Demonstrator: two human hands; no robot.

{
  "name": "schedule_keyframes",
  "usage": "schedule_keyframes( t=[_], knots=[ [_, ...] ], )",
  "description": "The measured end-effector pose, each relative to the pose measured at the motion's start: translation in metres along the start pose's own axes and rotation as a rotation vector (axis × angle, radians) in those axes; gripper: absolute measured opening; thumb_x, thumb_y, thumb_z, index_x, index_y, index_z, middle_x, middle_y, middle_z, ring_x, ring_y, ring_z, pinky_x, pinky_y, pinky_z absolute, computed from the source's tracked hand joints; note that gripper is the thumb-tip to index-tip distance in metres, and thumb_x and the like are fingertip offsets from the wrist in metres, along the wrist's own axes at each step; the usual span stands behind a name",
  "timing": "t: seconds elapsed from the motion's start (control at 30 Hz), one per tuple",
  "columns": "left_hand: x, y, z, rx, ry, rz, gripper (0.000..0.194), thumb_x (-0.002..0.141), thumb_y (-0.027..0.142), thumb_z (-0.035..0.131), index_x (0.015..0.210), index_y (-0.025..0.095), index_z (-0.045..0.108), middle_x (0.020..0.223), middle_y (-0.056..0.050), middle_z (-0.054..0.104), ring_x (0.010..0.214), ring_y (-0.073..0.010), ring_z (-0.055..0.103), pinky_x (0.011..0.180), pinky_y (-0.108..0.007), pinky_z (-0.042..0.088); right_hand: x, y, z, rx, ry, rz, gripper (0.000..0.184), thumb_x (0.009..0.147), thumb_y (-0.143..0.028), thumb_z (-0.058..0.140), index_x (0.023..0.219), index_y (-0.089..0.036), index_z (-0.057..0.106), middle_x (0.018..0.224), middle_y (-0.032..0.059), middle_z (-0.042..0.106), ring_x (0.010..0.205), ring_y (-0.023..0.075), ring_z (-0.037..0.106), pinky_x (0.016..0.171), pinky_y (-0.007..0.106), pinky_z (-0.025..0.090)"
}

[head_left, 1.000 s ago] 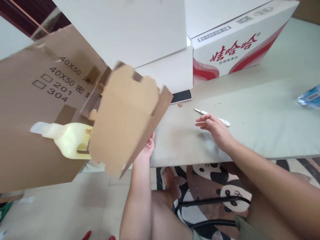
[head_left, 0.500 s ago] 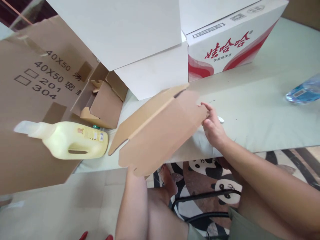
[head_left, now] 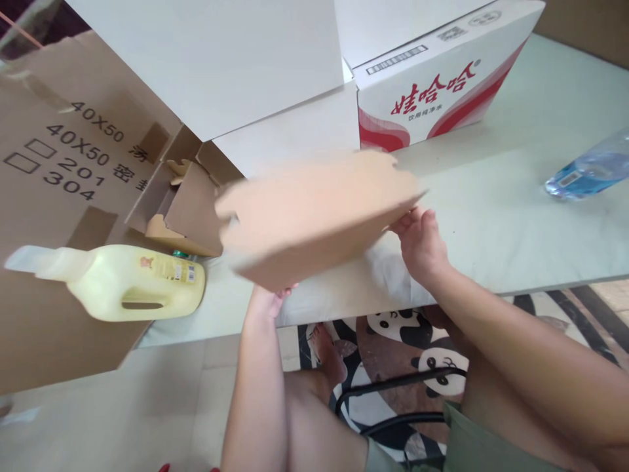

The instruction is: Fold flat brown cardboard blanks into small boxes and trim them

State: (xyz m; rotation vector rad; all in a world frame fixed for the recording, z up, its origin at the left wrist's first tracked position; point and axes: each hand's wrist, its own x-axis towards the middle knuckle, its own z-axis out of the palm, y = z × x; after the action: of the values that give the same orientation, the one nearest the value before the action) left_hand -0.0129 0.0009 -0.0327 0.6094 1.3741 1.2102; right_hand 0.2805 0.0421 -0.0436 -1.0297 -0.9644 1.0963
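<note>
A plain brown cardboard box (head_left: pixel 314 203) is held up over the table, smeared by motion, with notched flaps at both ends. My left hand (head_left: pixel 272 300) grips it from below at its near left corner; most of the fingers are hidden under the cardboard. At the right end, my right hand (head_left: pixel 421 246) has its fingers against the lower edge, partly behind the box, with the thumb raised. A blurred whitish, see-through patch (head_left: pixel 388 269) shows beside my right hand, and I cannot make out what it is.
A yellow jug (head_left: pixel 111 282) stands at the left by a large printed carton (head_left: pixel 49 216) and a small open cardboard box (head_left: pixel 191 206). White boxes (head_left: pixel 289 131) and a red-and-white water carton (head_left: pixel 437 98) line the back. A water bottle (head_left: pixel 590 170) lies right on the covered table (head_left: pixel 496 242).
The cardboard box has been turned over in my hands, so a broad face with notched flaps now points up. My left hand's fingertips have come into sight below it.
</note>
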Motion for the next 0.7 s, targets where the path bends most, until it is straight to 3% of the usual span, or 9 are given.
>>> schedule_keyframes(
  t=[0.13,0.3,0.4,0.47,0.6,0.7],
  knots=[
    [-0.004,-0.004,0.004,-0.002,0.022,-0.145,0.012,0.072,0.023,0.066,0.064,0.017,0.058,0.042,0.001,0.052,0.033,-0.0128,0.05,0.034,-0.022,0.04,-0.007,-0.01,-0.001,-0.098,-0.102,0.098,0.037,0.085,-0.063,0.056,0.102,-0.032,0.066,0.114,0.0027,0.07,0.116,0.0289,0.059,0.099,0.044,0.048],
    [-0.001,0.0,0.011,-0.036,0.047,-0.168,0.01,0.075,0.025,0.058,0.072,0.017,0.063,0.054,-0.003,0.063,0.042,-0.0156,0.058,0.039,-0.024,0.046,-0.009,-0.014,0.002,-0.027,-0.144,0.19,0.027,0.087,-0.049,0.057,0.106,-0.033,0.067,0.121,0.0,0.07,0.119,0.0282,0.06,0.102,0.045,0.048],
    [0.002,0.001,0.016,-0.084,0.122,0.016,0.015,0.076,0.029,0.061,0.083,0.018,0.067,0.076,-0.004,0.073,0.064,-0.0162,0.068,0.054,-0.024,0.053,-0.007,-0.01,0.004,0.075,-0.157,0.247,0.031,0.085,-0.053,0.057,0.105,-0.032,0.067,0.117,0.0008,0.071,0.115,0.0288,0.063,0.096,0.044,0.052],
    [0.002,-0.001,0.017,-0.083,0.144,0.182,0.024,0.077,0.041,0.064,0.084,0.019,0.069,0.085,-0.005,0.075,0.08,-0.0173,0.071,0.065,-0.024,0.055,-0.006,-0.009,0.006,0.148,-0.174,0.304,0.039,0.082,-0.059,0.056,0.106,-0.03,0.067,0.112,0.0027,0.073,0.112,0.0304,0.065,0.09,0.044,0.055],
    [-0.004,-0.007,0.014,-0.08,0.036,0.334,0.061,0.068,0.076,0.058,0.081,0.018,0.073,0.081,-0.01,0.074,0.096,-0.0293,0.071,0.077,-0.035,0.057,-0.006,-0.014,0.004,0.202,-0.247,0.361,0.057,0.079,-0.07,0.049,0.112,-0.026,0.065,0.104,0.0068,0.075,0.107,0.0335,0.068,0.086,0.047,0.056],
    [-0.008,-0.007,0.013,-0.122,0.047,0.406,0.047,0.058,0.06,0.076,0.077,0.017,0.073,0.078,-0.008,0.073,0.087,-0.0266,0.071,0.074,-0.032,0.056,-0.004,-0.013,0.0,0.199,-0.283,0.315,0.065,0.081,-0.072,0.041,0.12,-0.024,0.063,0.106,0.0089,0.074,0.109,0.0348,0.068,0.088,0.05,0.055]
  ],
)
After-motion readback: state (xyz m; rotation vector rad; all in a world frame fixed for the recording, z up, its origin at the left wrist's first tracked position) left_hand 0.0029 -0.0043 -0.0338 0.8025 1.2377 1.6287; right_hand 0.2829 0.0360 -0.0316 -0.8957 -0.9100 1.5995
